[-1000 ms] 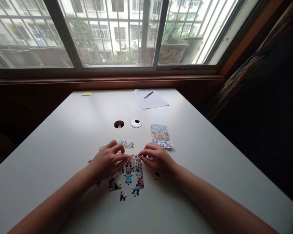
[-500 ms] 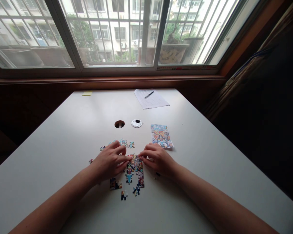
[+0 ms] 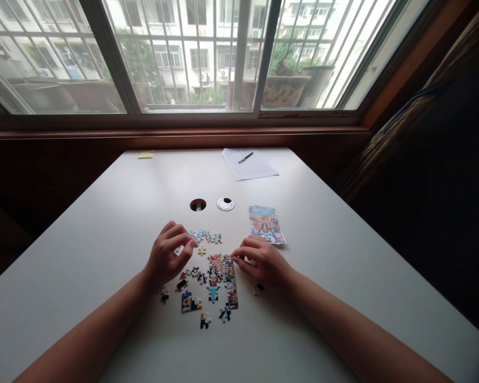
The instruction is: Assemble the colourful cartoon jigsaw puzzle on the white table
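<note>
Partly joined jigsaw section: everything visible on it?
The multicoloured, partly joined jigsaw section lies flat on the white tabletop, apparently thin card. Its busy upper block extends down the right in a strip; a light-blue-tipped strip sits left, a gap between. Fingers of the right hand are at its upper right corner, contact unclear; the left hand is off it.

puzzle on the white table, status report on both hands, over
Left hand raised beside light-blue pieces; right hand fingertips at upper right edge of joined puzzle section. Loose pieces around it. Nothing blocking that section's lower end.
</note>
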Demonstrator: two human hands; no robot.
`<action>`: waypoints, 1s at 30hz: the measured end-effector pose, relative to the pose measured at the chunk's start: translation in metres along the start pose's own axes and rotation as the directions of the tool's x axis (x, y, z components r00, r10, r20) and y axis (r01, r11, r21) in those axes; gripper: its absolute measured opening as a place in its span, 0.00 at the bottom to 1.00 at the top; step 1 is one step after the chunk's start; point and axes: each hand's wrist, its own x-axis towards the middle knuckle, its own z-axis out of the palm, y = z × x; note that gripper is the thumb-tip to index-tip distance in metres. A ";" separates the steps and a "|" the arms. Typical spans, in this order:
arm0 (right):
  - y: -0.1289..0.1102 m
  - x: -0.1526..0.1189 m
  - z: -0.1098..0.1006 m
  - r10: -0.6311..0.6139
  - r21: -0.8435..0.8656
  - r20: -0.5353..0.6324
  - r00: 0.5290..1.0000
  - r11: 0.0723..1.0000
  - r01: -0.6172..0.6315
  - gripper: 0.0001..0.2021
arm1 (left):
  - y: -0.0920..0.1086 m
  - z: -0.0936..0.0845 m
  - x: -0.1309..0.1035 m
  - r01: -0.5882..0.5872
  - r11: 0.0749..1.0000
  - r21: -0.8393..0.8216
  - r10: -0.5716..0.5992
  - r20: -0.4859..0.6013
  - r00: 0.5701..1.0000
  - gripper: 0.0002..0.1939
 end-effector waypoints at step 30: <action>-0.002 -0.001 0.000 -0.049 -0.059 0.061 0.997 0.997 0.052 0.07 | 0.002 -0.002 -0.003 0.279 0.944 -0.176 -0.305 -0.145 0.941 0.24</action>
